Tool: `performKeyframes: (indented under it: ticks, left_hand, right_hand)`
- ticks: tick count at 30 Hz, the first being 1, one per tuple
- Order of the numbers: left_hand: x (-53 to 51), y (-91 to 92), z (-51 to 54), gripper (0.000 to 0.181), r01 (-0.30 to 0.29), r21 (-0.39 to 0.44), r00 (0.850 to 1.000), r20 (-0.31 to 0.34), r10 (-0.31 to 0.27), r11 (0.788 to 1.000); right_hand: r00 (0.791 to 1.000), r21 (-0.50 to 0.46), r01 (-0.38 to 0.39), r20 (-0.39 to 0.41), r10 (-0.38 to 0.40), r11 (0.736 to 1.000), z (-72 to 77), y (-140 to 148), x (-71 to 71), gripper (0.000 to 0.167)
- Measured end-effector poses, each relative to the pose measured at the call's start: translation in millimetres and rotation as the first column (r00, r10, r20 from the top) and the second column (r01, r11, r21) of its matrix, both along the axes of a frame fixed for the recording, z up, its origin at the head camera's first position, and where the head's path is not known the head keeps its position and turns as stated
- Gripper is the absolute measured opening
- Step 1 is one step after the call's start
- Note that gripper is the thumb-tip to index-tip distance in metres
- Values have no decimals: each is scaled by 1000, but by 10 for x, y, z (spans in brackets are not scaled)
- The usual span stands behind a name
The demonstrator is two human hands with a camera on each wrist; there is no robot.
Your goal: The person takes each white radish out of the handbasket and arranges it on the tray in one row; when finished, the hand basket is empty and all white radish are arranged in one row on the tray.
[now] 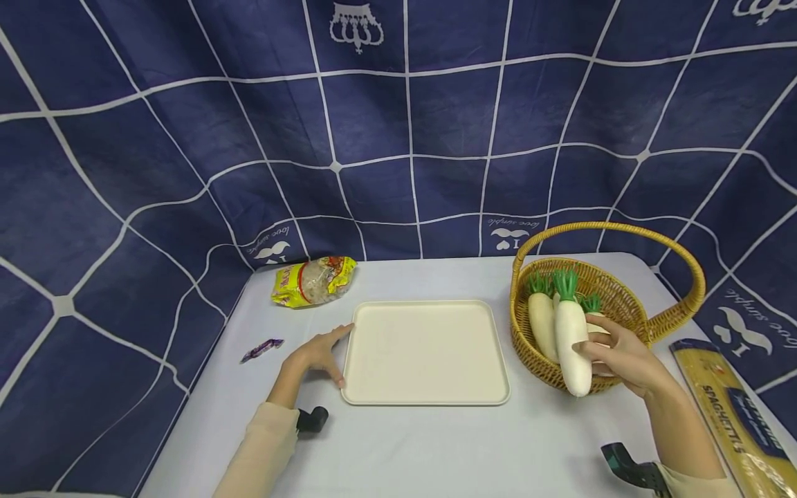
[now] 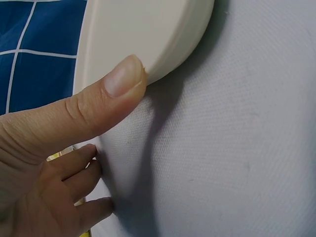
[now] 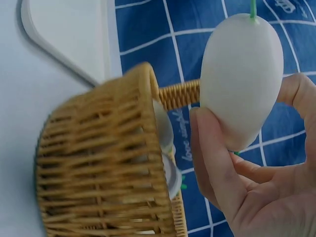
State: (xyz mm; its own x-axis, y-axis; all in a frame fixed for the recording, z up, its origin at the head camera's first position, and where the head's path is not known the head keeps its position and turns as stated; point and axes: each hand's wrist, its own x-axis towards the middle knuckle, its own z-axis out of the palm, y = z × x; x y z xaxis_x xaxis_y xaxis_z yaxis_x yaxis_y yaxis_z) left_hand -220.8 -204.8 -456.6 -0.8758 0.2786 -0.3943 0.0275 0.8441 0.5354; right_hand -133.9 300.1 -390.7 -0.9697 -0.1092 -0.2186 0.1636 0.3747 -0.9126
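A white radish with green leaves [image 1: 573,346] is gripped between the thumb and fingers of my right hand [image 1: 625,356], tilted over the front of the wicker basket [image 1: 542,363]. In the right wrist view the radish [image 3: 242,74] stands clear of the basket's rim [image 3: 148,98]. More white radishes [image 1: 543,324] lie inside the basket. My left hand [image 1: 319,356] is at the left edge of the cream tray [image 1: 426,353], its fingers spread; in the left wrist view the thumb [image 2: 123,81] touches the tray's rim [image 2: 182,54].
A yellow food bag [image 1: 314,281] lies behind the tray on the left, with a small purple wrapper [image 1: 261,350] nearer. A spaghetti pack [image 1: 731,415] lies right of the basket, whose tall handle [image 1: 623,227] arches above it. A blue curtain [image 1: 373,187] hangs behind the table.
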Motion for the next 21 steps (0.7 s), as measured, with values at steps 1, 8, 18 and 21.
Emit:
performKeyframes:
  ticks: [1,8,18,21]
  left_hand:
    - [1,0,-3,121,0,0,1000,0,0,1000]
    - [10,5,12,121,6,-7,1000,-5,-7,1000]
    - [13,7,64,123,16,5,1000,7,-16,1000]
    - [10,8,31,122,6,1,1000,4,-6,1000]
  right_hand:
    - [1000,4,-7,-11,7,1000,-7,-23,23,77]
    - [997,-27,-54,-57,52,998,-14,-214,114,76]
    - [993,-122,-108,-49,103,987,-2,-500,127,78]
    - [991,-131,-125,-60,118,983,-19,-578,97,78]
